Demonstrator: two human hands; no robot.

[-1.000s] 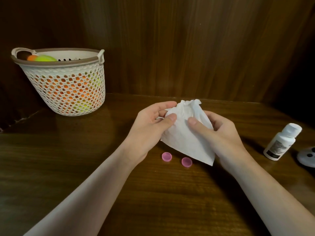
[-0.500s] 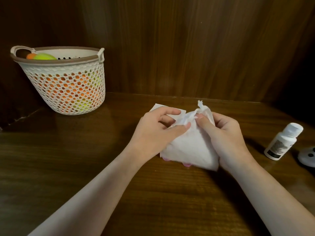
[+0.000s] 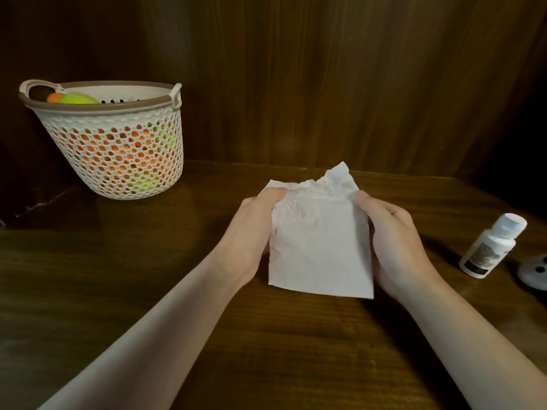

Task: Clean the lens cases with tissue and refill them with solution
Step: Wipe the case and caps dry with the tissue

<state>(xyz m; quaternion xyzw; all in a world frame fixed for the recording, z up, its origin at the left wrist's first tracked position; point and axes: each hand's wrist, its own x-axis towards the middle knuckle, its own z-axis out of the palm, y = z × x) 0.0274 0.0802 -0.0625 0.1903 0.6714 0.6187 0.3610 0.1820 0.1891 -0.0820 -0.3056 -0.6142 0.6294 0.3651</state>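
tissue (image 3: 321, 247) looks light, soft, easily torn; left hand (image 3: 251, 232) and right hand (image 3: 396, 238) pinch its upper corners, the best hold.

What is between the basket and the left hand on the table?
Only bare table lies between the basket and the left hand, as the head view shows.

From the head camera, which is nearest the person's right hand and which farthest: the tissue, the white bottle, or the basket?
1. Tissue: gripped by the right hand along its right edge.
2. White bottle: on the table, off to the right.
3. Basket: far left, back by the wall.
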